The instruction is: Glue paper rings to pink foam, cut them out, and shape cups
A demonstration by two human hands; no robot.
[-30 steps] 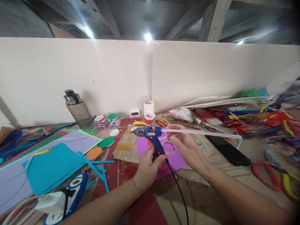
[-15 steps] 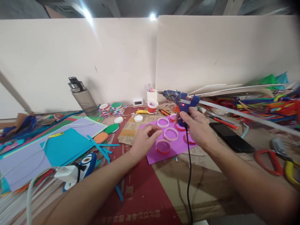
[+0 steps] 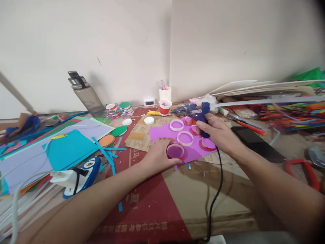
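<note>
A black cord (image 3: pixel 220 176) runs from the near edge of the table (image 3: pixel 210 206) up to the glue gun (image 3: pixel 201 113). The left hand (image 3: pixel 160 155) is low over the purple sheet (image 3: pixel 162 132), its thumb and fingers spread around the nearest ring (image 3: pixel 175 158); whether they pinch it, I cannot tell. That ring stands on the sheet near its front edge, with two more pale rings just behind it and red ones to their right. The right hand (image 3: pixel 219 134) is wrapped around the grip of the glue gun, the nozzle turned left and a long glue stick (image 3: pixel 246 101) sticking out to the right. A black phone (image 3: pixel 256 144) lies to the right of that hand, and blue sheets (image 3: pixel 67 149) lie well to the left. Farther back are a red-and-white cup (image 3: pixel 165 107), a small white clock (image 3: pixel 149 102) and a grey bottle (image 3: pixel 87 97), leaning in this view before the white wall (image 3: pixel 127 44)
</note>
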